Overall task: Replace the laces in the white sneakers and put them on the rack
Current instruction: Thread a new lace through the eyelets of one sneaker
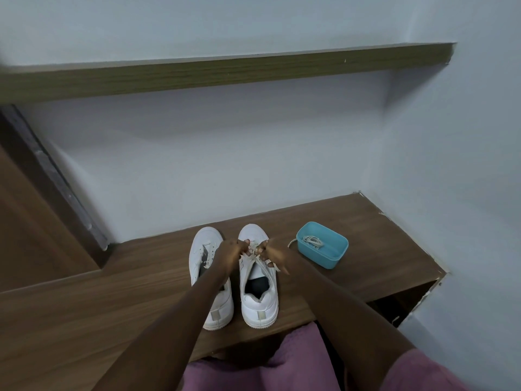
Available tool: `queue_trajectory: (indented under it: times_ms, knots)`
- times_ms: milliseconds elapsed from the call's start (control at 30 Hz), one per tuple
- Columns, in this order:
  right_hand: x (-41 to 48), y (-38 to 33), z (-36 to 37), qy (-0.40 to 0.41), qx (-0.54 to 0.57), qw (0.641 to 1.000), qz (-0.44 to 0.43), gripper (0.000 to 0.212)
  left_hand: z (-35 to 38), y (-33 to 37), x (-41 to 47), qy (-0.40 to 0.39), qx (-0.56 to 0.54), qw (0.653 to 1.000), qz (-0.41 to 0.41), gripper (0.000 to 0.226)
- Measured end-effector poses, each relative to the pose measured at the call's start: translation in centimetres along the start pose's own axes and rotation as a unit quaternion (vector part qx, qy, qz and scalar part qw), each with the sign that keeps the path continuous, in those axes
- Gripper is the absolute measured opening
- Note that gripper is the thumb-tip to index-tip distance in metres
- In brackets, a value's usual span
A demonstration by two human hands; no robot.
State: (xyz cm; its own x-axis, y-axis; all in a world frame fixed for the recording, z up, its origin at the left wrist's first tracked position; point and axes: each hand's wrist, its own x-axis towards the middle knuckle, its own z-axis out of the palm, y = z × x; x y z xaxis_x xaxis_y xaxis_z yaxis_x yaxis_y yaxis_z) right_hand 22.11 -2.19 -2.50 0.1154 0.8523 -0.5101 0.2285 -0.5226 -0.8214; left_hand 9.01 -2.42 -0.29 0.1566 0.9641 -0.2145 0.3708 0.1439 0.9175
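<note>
Pinching the lace (254, 250), it seems, left hand (229, 252) and right hand (273, 254) fingers meet over one sneaker (260, 306).

1. dim, cool, even light, with no glare anywhere.
2. the upper shelf (225, 77) casts a soft shadow on the wall (225, 153) beneath it.
3. the edges bend and blur, worst at top left.

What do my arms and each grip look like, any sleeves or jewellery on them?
The left forearm and right forearm are bare, with no sleeves, watch or bracelet showing. The left grip and right grip wear no gloves; rings are too small to tell. Below them, mauve clothing shows.
</note>
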Motion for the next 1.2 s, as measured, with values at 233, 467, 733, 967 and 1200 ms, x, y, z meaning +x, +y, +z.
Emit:
queue_trajectory:
  times_ms: [233, 467, 733, 967, 1200]
  knots:
    - [-0.2, -0.5, 0.0, 0.002, -0.009, 1.0, 0.011, 0.036, -0.5, -1.0, 0.5, 0.052, 0.016, 0.998, 0.015, 0.038]
    - [0.4, 0.0, -0.2, 0.013, -0.049, 0.997, -0.052, 0.03, -0.8, -1.2, 0.4, 0.067, 0.059, 0.996, 0.019, 0.031]
    - [1.1, 1.0, -0.6, 0.088, 0.004, 0.994, -0.065, 0.028, -1.6, -1.7, 0.1, 0.061, 0.056, 0.996, 0.029, 0.031]
    - [0.8, 1.1, -0.3, 0.139, -0.299, 0.937, -0.112, 0.033, -2.2, -2.2, -0.3, 0.054, 0.095, 0.994, 0.001, 0.031]
    - [0.1, 1.8, -0.4, 0.178, -0.301, 0.926, -0.144, 0.033, -3.0, -3.1, -0.3, 0.04, 0.235, 0.971, -0.027, 0.026]
